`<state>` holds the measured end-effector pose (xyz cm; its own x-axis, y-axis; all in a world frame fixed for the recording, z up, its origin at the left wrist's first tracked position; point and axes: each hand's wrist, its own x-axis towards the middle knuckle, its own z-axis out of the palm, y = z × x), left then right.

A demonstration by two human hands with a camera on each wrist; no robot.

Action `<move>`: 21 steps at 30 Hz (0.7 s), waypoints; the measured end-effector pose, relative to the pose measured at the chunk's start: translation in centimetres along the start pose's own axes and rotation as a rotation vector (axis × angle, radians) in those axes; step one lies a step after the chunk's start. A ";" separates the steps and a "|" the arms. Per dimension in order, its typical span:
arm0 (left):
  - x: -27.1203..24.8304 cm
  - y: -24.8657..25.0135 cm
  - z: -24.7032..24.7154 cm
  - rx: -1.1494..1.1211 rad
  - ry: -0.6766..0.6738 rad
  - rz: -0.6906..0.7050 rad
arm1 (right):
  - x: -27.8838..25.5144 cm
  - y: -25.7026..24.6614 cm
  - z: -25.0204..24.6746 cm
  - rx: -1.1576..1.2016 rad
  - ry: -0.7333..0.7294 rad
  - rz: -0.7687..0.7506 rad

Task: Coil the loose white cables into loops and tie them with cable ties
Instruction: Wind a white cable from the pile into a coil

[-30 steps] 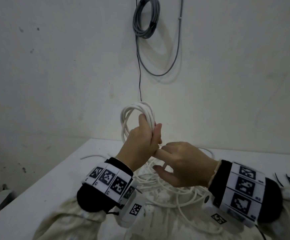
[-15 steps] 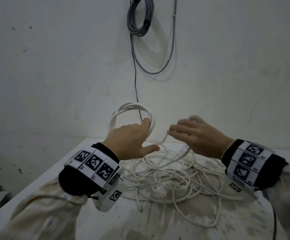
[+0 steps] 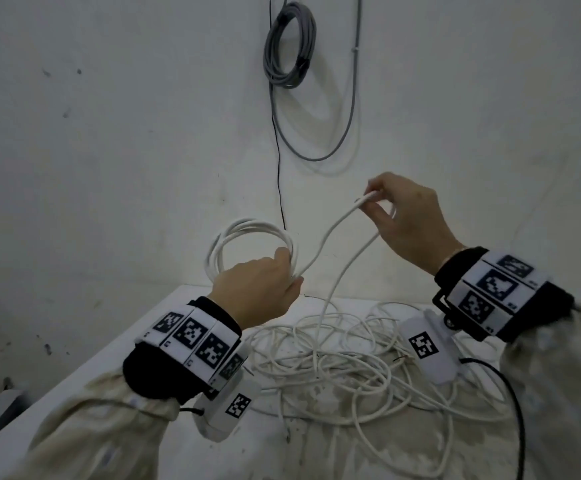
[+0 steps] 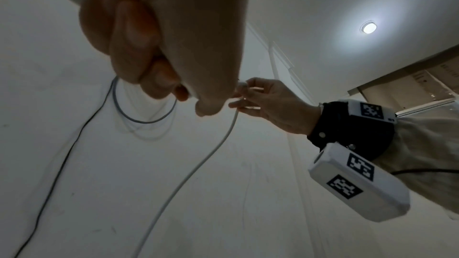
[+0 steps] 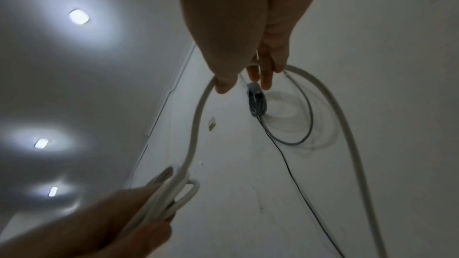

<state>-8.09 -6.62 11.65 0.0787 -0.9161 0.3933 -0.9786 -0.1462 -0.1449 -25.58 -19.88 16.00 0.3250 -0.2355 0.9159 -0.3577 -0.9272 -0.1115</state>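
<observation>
My left hand (image 3: 265, 285) grips a coil of white cable (image 3: 247, 230) held upright above the table's far edge; the same coil (image 5: 171, 193) shows in the right wrist view, in my left hand (image 5: 104, 221). From the coil a loose strand (image 3: 327, 237) rises to my right hand (image 3: 386, 209), which pinches it up and to the right between thumb and fingers. Past that hand the strand drops to a tangle of white cable (image 3: 334, 362) on the table. In the left wrist view my left hand (image 4: 174, 56) fills the top, and my right hand (image 4: 263, 101) holds the strand (image 4: 206, 158).
A grey cable coil (image 3: 289, 46) hangs on the wall above, with a thin black wire (image 3: 278, 168) running down to the white table (image 3: 84, 368). The table's left edge drops to a dark floor. Ceiling lights (image 5: 79, 16) show in the wrist views.
My right hand has left the coil and risen up and to the right, drawing a strand out of the tangle. My left hand has lowered slightly and still holds the coil.
</observation>
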 end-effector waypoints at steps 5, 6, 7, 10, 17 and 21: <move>-1.3 -1.5 -0.8 -0.309 -0.066 0.094 | 1.9 -0.7 0.7 0.012 -0.044 -0.194; -1.7 -1.5 -1.1 -0.487 -0.072 0.133 | 2.1 -0.6 1.1 0.018 -0.043 -0.204; -2.3 -1.5 -1.5 -0.694 -0.080 0.155 | 2.3 -0.6 1.5 0.024 -0.048 -0.216; -3.3 -1.8 -2.3 -1.425 -0.118 0.100 | 1.8 -0.7 3.0 0.075 -0.086 -0.203; -2.7 -3.7 -2.7 -1.973 -0.059 -0.028 | -2.9 -0.9 5.5 0.240 -0.304 0.074; -3.1 -4.4 -0.5 -2.074 -0.294 0.052 | -3.2 0.6 5.5 0.172 -0.180 0.176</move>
<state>-4.12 -2.91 11.53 -0.1323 -0.9534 0.2711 0.3123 0.2194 0.9243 -22.03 -21.24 10.91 0.4263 -0.4301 0.7958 -0.2739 -0.8998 -0.3396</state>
